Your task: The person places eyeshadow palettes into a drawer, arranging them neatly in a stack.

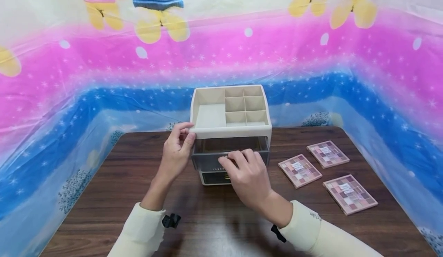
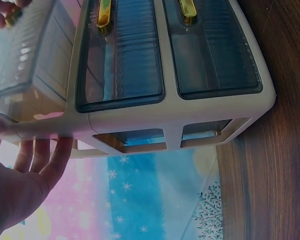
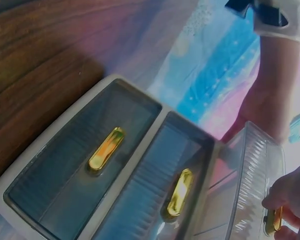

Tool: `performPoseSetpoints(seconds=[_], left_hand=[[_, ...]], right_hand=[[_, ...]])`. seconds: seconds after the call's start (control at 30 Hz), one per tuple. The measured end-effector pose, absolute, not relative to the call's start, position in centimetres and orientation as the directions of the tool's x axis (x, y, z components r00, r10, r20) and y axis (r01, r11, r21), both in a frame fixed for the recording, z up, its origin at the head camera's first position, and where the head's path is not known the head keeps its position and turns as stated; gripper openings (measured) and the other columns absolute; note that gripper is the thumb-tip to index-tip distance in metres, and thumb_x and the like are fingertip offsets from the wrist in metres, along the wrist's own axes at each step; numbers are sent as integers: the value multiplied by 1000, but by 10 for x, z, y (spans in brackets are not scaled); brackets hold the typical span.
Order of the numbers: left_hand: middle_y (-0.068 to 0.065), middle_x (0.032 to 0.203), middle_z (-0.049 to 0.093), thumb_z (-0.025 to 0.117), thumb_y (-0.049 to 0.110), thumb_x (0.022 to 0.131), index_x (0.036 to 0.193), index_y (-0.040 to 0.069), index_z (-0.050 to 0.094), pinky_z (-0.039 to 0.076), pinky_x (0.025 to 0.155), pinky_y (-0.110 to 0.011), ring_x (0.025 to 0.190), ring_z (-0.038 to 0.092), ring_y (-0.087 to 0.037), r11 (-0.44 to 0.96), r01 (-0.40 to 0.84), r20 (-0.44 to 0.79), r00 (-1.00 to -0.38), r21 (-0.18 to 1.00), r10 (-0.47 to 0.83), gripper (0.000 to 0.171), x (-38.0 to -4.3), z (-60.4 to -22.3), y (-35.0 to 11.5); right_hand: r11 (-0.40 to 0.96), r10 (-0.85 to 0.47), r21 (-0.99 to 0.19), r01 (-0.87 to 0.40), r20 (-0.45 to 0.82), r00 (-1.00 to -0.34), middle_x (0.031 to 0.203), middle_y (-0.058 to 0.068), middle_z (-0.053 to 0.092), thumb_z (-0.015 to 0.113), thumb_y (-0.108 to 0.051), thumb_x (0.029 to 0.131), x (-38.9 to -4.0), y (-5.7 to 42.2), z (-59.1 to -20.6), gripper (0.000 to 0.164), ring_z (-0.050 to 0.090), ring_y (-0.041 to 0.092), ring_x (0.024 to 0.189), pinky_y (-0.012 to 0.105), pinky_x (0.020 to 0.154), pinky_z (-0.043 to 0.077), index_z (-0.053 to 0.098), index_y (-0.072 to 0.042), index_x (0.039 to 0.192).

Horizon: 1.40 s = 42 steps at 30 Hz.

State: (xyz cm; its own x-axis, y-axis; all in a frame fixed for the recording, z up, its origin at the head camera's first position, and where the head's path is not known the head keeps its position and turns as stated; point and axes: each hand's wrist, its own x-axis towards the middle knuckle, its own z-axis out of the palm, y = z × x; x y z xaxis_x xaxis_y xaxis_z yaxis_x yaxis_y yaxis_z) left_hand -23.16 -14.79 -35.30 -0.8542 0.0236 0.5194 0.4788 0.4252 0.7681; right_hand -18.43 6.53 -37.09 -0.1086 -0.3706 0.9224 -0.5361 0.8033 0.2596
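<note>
A cream desktop organizer (image 1: 232,131) stands on the table, with clear drawers below a divided top tray. Its top drawer (image 1: 207,162) is pulled part of the way out. My left hand (image 1: 174,155) grips the organizer's upper left side, its fingers curled behind the frame in the left wrist view. With my right hand (image 1: 250,180) I pinch the gold handle (image 3: 274,222) of that pulled-out drawer. The two lower drawers, each with a gold handle (image 3: 180,192), are closed in the wrist views. Nothing shows inside the pulled-out drawer.
To the organizer's right lie three eyeshadow palettes, a near one (image 1: 350,194), a left one (image 1: 300,171) and a far one (image 1: 328,154). They rest flat on the dark wooden table (image 1: 138,172). A printed cloth (image 1: 221,53) hangs around the table's back and sides.
</note>
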Motion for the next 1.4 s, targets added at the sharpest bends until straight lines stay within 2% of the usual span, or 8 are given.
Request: performPoseSetpoints(seconds=[0.3, 0.6, 0.77, 0.93, 1.03, 1.13, 1.27, 1.4], left_hand=[[-14, 106, 63, 55, 21, 106, 134, 11, 55, 48, 77, -24, 93, 55, -19, 421, 488, 528, -849, 764, 27, 30, -232, -350, -152], [-14, 102, 62, 56, 19, 106, 134, 9, 55, 46, 73, -25, 90, 53, -18, 414, 510, 552, -834, 754, 22, 30, -233, -349, -154], [-15, 102, 62, 56, 19, 106, 134, 9, 54, 45, 73, -24, 90, 53, -18, 416, 507, 549, -835, 755, 22, 30, -234, -350, -155], [-15, 103, 62, 54, 20, 107, 134, 9, 54, 46, 74, -24, 91, 53, -18, 418, 494, 534, -845, 762, 24, 30, -234, -350, -155], [-15, 103, 62, 54, 20, 106, 134, 9, 54, 46, 74, -24, 91, 53, -18, 417, 494, 534, -845, 763, 25, 30, -234, -351, -154], [-14, 103, 62, 54, 20, 107, 134, 9, 54, 45, 74, -22, 90, 53, -17, 418, 499, 539, -842, 759, 27, 29, -235, -351, -154], [-14, 103, 62, 54, 20, 107, 134, 10, 54, 44, 73, -23, 89, 52, -17, 422, 498, 538, -843, 758, 29, 30, -234, -352, -153], [-14, 103, 62, 54, 21, 106, 135, 10, 54, 46, 74, -26, 89, 52, -18, 423, 492, 529, -848, 761, 35, 30, -234, -354, -154]], right_hand=[[770, -376, 268, -579, 924, -72, 82, 1, 66, 66, -5, 90, -159, 65, -363, 13, 52, 21, 65, 32, 53, 38, 76, -15, 86], [741, -389, 308, -596, 921, -7, 80, -1, 64, 64, -10, 89, -136, 66, -353, 14, 49, 18, 64, 29, 53, 35, 76, -15, 84], [738, -387, 294, -607, 922, -24, 80, -1, 64, 65, -10, 88, -130, 66, -352, 13, 49, 17, 63, 28, 53, 35, 75, -15, 83], [666, -373, 205, -717, 924, -81, 80, -1, 68, 61, -7, 93, -127, 74, -354, 19, 55, 17, 66, 29, 58, 45, 77, -14, 84], [608, -338, 100, -788, 930, -143, 81, 2, 70, 60, -6, 88, -127, 89, -348, 17, 58, 17, 69, 27, 62, 48, 77, -10, 87], [619, -268, -39, -785, 928, -257, 83, 5, 72, 65, -5, 82, -134, 113, -337, 14, 59, 16, 72, 25, 64, 47, 76, -8, 90], [725, -134, -254, -640, 860, -493, 87, 6, 73, 70, -5, 81, -152, 155, -330, 18, 58, 17, 76, 28, 67, 44, 77, -9, 97], [825, -54, -388, -410, 669, -741, 95, 13, 70, 72, -10, 85, -173, 198, -335, 24, 60, 29, 87, 41, 76, 45, 74, -7, 109]])
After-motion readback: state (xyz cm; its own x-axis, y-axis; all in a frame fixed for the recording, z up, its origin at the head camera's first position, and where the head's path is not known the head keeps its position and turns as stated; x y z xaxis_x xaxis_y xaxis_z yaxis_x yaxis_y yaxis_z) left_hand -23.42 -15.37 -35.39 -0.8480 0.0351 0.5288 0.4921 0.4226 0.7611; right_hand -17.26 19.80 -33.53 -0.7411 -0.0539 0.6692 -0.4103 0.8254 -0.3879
